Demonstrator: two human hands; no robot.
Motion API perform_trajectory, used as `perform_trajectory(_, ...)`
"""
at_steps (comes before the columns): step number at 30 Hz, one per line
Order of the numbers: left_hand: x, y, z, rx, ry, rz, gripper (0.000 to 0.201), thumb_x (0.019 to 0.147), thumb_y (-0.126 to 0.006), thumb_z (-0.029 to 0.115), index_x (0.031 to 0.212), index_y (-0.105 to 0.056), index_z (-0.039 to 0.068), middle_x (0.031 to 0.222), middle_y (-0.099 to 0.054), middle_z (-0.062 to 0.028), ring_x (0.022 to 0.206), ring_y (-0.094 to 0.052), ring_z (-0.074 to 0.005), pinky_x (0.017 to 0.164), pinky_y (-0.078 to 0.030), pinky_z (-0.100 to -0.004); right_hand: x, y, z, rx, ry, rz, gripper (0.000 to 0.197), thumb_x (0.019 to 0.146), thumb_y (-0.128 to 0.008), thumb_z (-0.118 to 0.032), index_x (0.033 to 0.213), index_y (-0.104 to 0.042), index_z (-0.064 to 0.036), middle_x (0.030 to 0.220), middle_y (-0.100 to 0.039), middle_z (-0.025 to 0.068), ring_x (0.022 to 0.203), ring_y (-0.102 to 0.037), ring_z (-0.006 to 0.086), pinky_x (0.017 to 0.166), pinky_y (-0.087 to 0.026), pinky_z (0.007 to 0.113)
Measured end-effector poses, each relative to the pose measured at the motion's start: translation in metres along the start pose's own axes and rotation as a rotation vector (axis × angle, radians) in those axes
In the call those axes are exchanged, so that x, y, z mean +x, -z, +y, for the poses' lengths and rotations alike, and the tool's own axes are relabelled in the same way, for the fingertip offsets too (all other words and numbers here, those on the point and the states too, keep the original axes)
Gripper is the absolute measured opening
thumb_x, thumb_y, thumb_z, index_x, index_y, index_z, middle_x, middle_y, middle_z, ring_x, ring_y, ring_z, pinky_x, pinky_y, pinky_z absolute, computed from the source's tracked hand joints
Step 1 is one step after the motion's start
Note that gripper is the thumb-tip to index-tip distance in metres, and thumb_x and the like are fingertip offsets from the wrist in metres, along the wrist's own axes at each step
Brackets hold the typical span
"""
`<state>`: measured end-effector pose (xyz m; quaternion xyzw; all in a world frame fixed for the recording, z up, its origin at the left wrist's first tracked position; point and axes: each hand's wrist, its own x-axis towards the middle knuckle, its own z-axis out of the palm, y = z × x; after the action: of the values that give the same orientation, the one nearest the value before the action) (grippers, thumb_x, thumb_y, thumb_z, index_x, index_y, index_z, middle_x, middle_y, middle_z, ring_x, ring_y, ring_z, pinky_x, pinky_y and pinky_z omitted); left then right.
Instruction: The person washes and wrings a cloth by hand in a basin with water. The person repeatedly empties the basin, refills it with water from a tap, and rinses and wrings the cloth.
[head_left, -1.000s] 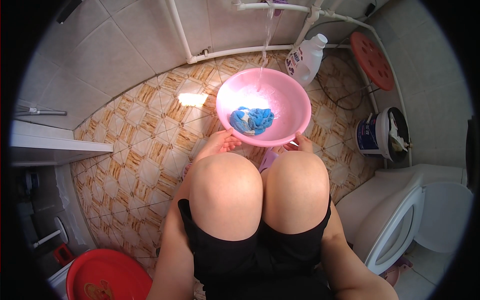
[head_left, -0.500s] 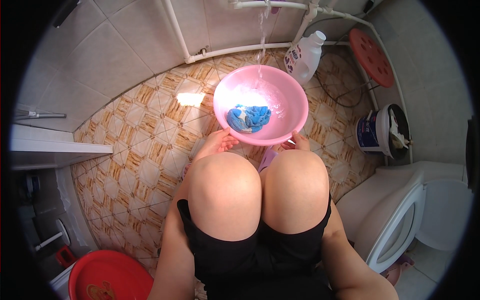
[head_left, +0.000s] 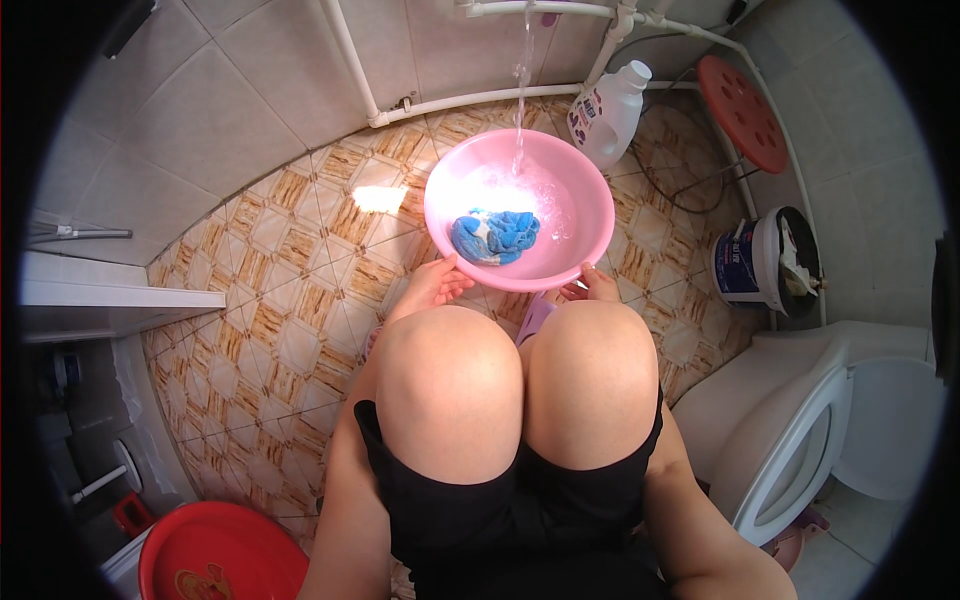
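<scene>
Under running water [head_left: 521, 98], left hand [head_left: 432, 284] and right hand [head_left: 593, 285] pinch the pink basin [head_left: 583, 225] by its near rim, apparently to steady it beneath the flow; blue cloth [head_left: 512, 234] lies inside

Pink plastic basin [head_left: 588, 226] is upright with water [head_left: 548, 200] in it, crumpled blue-and-white cloth [head_left: 511, 235] kinda bunched up near-left inside.

Head-height fisheye view, steeply downward
</scene>
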<state>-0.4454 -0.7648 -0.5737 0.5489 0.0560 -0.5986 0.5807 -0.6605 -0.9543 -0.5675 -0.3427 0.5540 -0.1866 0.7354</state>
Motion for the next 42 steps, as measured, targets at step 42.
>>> perform_trajectory(42,-0.001,0.003,0.000,-0.012,0.012,0.011,0.030,0.092,-0.051,0.030,0.103,-0.052,0.002,0.086,-0.063,-0.0110,0.082,-0.060,-0.0169,0.067,-0.045,-0.0255,-0.003,-0.002,-0.002,-0.072,-0.011,0.030,0.026,0.093,-0.050,-0.021,0.106,-0.055,-0.0005,0.095,-0.062,0.0128,0.071,-0.064,0.0219,0.054,-0.053,0.029)
